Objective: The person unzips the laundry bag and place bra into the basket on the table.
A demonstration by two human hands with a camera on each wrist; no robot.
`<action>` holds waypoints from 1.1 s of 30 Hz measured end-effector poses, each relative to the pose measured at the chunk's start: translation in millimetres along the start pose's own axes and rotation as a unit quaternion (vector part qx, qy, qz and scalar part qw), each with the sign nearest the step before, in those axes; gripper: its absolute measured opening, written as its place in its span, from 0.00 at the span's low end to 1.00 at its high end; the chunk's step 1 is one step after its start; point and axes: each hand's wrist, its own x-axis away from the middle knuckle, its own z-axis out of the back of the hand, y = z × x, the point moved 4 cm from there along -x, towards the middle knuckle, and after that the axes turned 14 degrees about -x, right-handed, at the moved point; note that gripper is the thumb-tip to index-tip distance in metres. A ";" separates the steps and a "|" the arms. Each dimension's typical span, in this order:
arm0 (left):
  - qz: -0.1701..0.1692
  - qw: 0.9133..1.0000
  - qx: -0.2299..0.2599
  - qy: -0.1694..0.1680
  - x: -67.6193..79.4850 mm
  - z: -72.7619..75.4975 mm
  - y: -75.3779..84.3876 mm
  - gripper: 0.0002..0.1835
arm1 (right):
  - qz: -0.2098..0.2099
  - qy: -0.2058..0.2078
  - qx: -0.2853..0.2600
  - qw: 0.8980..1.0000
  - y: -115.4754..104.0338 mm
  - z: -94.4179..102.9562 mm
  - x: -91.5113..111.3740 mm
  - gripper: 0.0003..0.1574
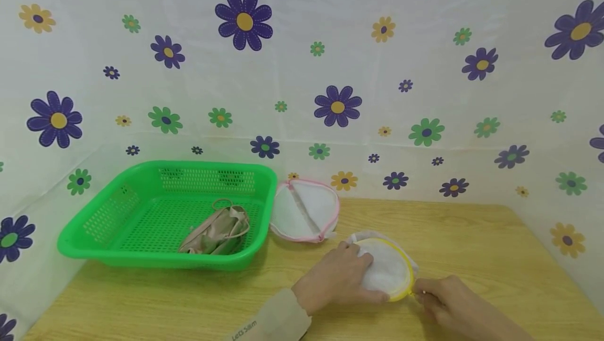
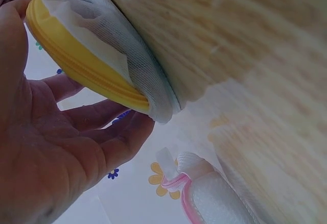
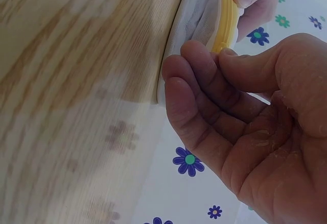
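Note:
A round white mesh laundry bag [image 1: 384, 265] with a yellow zipper [image 2: 84, 68] round its edge lies on the wooden table. My left hand [image 1: 337, 278] grips it from the left, thumb at the near edge and fingers at the far side. At its lower right edge, my right hand [image 1: 448, 296] pinches the end of the yellow zipper between thumb and forefinger. The pull itself is mostly hidden by those fingertips [image 3: 196, 55]. Behind the left hand lies a second white mesh laundry bag [image 1: 309, 210], trimmed with a pink zipper.
A green plastic basket [image 1: 165, 262] with perforated walls stands on the left of the table [image 1: 453, 225]. Inside it lies a crumpled beige pouch [image 1: 219, 228] with a loop. A white curtain [image 1: 292, 78] with printed flowers hangs behind and at both sides.

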 end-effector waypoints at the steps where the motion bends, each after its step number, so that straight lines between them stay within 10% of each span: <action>1: 0.000 1.000 0.001 0.001 0.1 0.2 0.1 0.36 | 0.001 0.001 0.002 1.000 -0.2 -0.2 -0.1 0.24; 33: 0.001 1.000 0.001 -0.019 -1.1 -1.8 -0.7 0.39 | -0.036 -0.027 -0.023 0.999 -2.1 -4.1 -2.6 0.20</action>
